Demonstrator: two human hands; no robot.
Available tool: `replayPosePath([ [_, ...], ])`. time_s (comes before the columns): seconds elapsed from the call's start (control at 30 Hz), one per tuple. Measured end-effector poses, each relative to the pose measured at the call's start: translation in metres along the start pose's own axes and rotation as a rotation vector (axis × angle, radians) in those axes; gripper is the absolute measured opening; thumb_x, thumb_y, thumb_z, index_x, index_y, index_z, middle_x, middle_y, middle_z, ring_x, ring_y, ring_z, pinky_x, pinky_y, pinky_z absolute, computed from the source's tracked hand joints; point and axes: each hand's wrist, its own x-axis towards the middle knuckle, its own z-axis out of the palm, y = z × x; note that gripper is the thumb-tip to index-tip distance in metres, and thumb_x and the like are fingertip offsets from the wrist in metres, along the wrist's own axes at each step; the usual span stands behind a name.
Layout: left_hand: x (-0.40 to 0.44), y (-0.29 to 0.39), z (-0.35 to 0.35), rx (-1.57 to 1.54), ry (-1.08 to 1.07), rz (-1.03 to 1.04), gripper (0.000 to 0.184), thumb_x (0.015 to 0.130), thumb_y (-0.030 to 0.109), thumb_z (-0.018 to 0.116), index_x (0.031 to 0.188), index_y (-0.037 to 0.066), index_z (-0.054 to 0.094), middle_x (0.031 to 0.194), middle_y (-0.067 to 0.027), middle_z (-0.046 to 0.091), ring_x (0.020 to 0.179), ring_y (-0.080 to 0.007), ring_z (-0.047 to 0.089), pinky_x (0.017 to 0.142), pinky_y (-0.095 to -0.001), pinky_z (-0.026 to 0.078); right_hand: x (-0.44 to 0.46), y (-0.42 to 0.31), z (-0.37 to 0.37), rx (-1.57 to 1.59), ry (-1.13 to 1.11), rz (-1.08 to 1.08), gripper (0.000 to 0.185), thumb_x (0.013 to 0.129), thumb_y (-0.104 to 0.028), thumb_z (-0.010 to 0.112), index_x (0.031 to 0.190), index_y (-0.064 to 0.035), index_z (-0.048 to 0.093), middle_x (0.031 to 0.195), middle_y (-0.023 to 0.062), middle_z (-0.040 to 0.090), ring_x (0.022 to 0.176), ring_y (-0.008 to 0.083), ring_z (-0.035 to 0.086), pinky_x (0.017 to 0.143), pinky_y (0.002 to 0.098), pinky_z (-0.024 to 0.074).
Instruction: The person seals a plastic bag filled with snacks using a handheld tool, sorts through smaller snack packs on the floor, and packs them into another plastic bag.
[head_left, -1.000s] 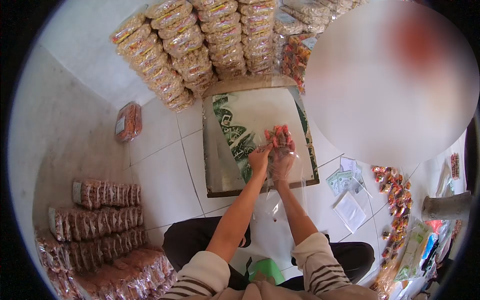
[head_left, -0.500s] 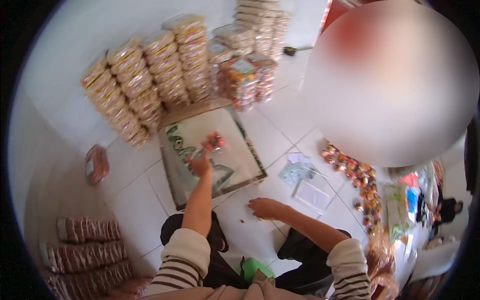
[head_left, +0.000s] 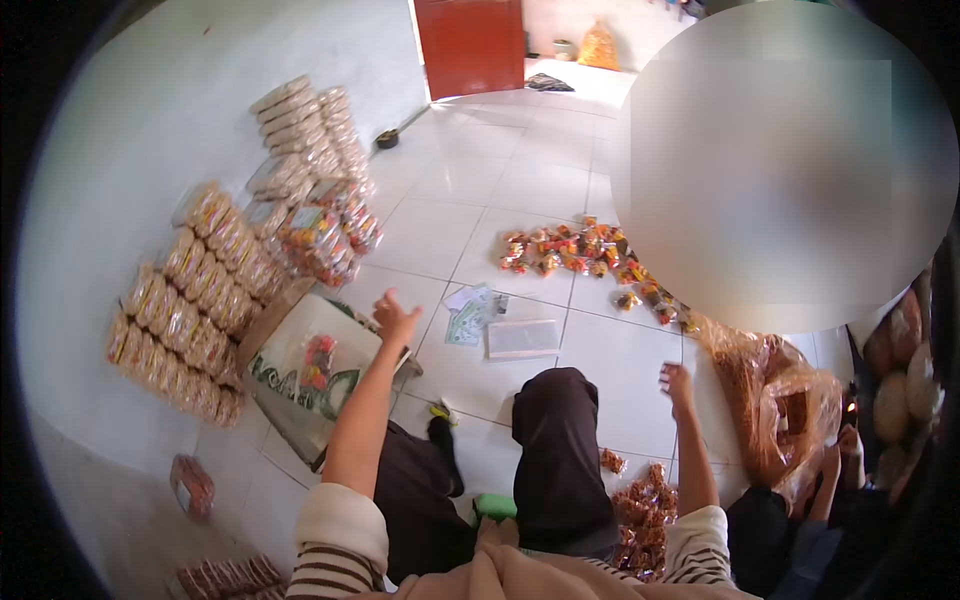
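Observation:
My left hand (head_left: 396,318) is raised beside the right edge of the cardboard box (head_left: 268,322), fingers apart and holding nothing. Lined with printed plastic, the box has a few small red-and-clear packets (head_left: 319,362) on it. Out to the right, my right hand (head_left: 676,384) hangs above the floor, its fingers apart and slightly curled, with nothing visible in them. Below it, by my right knee, lies a heap of small brown snack packets (head_left: 645,510). Green printed sheets (head_left: 468,318) and a clear flat plastic pack (head_left: 523,339) rest on the tiles between my hands.
Tall stacks of bagged snacks (head_left: 190,320) line the left wall. Colourful small packets (head_left: 565,250) form a row on the floor ahead. A large clear bag of brown snacks (head_left: 765,400) stands at right, near another person's hands (head_left: 840,455). A red door (head_left: 470,45) is behind.
The view has swung to the right. My left hand has come away from the packets on the box, and my right hand has moved out to the right, over the floor.

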Motion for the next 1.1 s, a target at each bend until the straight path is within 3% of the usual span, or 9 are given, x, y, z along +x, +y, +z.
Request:
replayPosePath([
  [0.17, -0.045, 0.120, 0.045, -0.010, -0.343, 0.355, 0.080, 0.063, 0.038, 0.072, 0.126, 0.029, 0.024, 0.126, -0.0141, 0.021, 0.115, -0.0364, 0.024, 0.086, -0.0568, 0.030, -0.025, 0.042, -0.012, -0.014, -0.149, 0.357, 0.037, 0.082, -0.027, 0.049, 0.113, -0.0076, 0.046, 0.109, 0.0083, 0.048, 0.099, 0.0283, 0.048, 0.080, 0.0476, 0.0421],
  [0.43, -0.020, 0.223, 0.141, 0.107, -0.833, 0.678, 0.074, 0.068, 0.047, 0.065, 0.128, 0.032, 0.024, 0.128, -0.0109, 0.018, 0.116, -0.0378, 0.020, 0.086, -0.0601, 0.027, 0.083, 0.026, -0.011, -0.077, -0.079, 0.308, 0.046, 0.083, -0.037, 0.050, 0.119, -0.0094, 0.040, 0.117, 0.0104, 0.045, 0.103, 0.0288, 0.045, 0.079, 0.0535, 0.0411],
  [0.57, 0.033, 0.257, 0.234, 0.044, -0.946, 0.636, 0.075, 0.067, 0.049, 0.065, 0.128, 0.034, 0.023, 0.125, -0.0101, 0.020, 0.120, -0.0387, 0.015, 0.088, -0.0660, 0.022, 0.178, 0.026, -0.006, -0.226, 0.059, 0.296, 0.055, 0.078, -0.044, 0.057, 0.120, -0.0115, 0.044, 0.114, 0.0190, 0.048, 0.104, 0.0326, 0.047, 0.061, 0.0444, 0.0502],
  [0.63, 0.068, 0.257, 0.317, -0.045, -0.937, 0.662, 0.075, 0.066, 0.050, 0.066, 0.127, 0.034, 0.024, 0.123, -0.0099, 0.021, 0.122, -0.0391, 0.013, 0.087, -0.0699, 0.018, 0.230, 0.012, -0.004, -0.428, 0.034, 0.261, 0.059, 0.076, -0.048, 0.058, 0.121, -0.0124, 0.044, 0.117, 0.0222, 0.046, 0.105, 0.0353, 0.046, 0.075, 0.0452, 0.0470],
  [0.7, 0.092, 0.266, 0.375, -0.195, -0.833, 0.683, 0.075, 0.065, 0.051, 0.066, 0.126, 0.030, 0.026, 0.123, -0.0124, 0.021, 0.121, -0.0384, 0.015, 0.091, -0.0650, 0.019, 0.313, 0.039, -0.016, -0.496, -0.036, 0.193, 0.064, 0.074, -0.052, 0.058, 0.123, -0.0140, 0.043, 0.123, 0.0258, 0.040, 0.110, 0.0396, 0.041, 0.091, 0.0459, 0.0366],
  [0.83, 0.099, 0.278, 0.424, -0.313, -0.630, 0.669, 0.076, 0.064, 0.053, 0.066, 0.125, 0.023, 0.031, 0.121, -0.0177, 0.023, 0.117, -0.0371, 0.020, 0.096, -0.0501, 0.020, 0.396, 0.026, 0.001, -0.389, 0.005, 0.194, 0.066, 0.073, -0.054, 0.058, 0.125, -0.0166, 0.041, 0.124, 0.0281, 0.036, 0.117, 0.0414, 0.033, 0.098, 0.0470, 0.0251],
  [0.9, 0.113, 0.300, 0.433, -0.309, -0.559, 0.698, 0.077, 0.063, 0.054, 0.065, 0.125, 0.025, 0.031, 0.123, -0.0168, 0.023, 0.117, -0.0372, 0.020, 0.094, -0.0531, 0.023, 0.434, 0.024, 0.022, -0.724, 0.068, -0.023, 0.070, 0.071, -0.056, 0.058, 0.128, -0.0212, 0.037, 0.127, 0.0271, 0.033, 0.122, 0.0415, 0.026, 0.098, 0.0469, 0.0259],
  [1.03, 0.154, 0.353, 0.463, -0.127, -0.630, 0.673, 0.077, 0.061, 0.058, 0.064, 0.125, 0.030, 0.032, 0.125, -0.0126, 0.024, 0.120, -0.0361, 0.019, 0.087, -0.0623, 0.026, 0.475, -0.024, 0.054, -0.769, -0.128, 0.038, 0.080, 0.066, -0.065, 0.056, 0.132, -0.0283, 0.028, 0.133, 0.0278, 0.023, 0.126, 0.0421, 0.018, 0.101, 0.0524, 0.0147],
  [1.1, 0.181, 0.374, 0.489, -0.006, -0.599, 0.811, 0.079, 0.061, 0.060, 0.062, 0.128, 0.033, 0.029, 0.132, -0.0112, 0.018, 0.125, -0.0367, 0.012, 0.089, -0.0671, 0.021, 0.512, 0.000, 0.067, -0.741, -0.099, 0.007, 0.083, 0.066, -0.068, 0.054, 0.134, -0.0290, 0.025, 0.136, 0.0245, 0.022, 0.127, 0.0420, 0.015, 0.100, 0.0543, 0.0110],
])
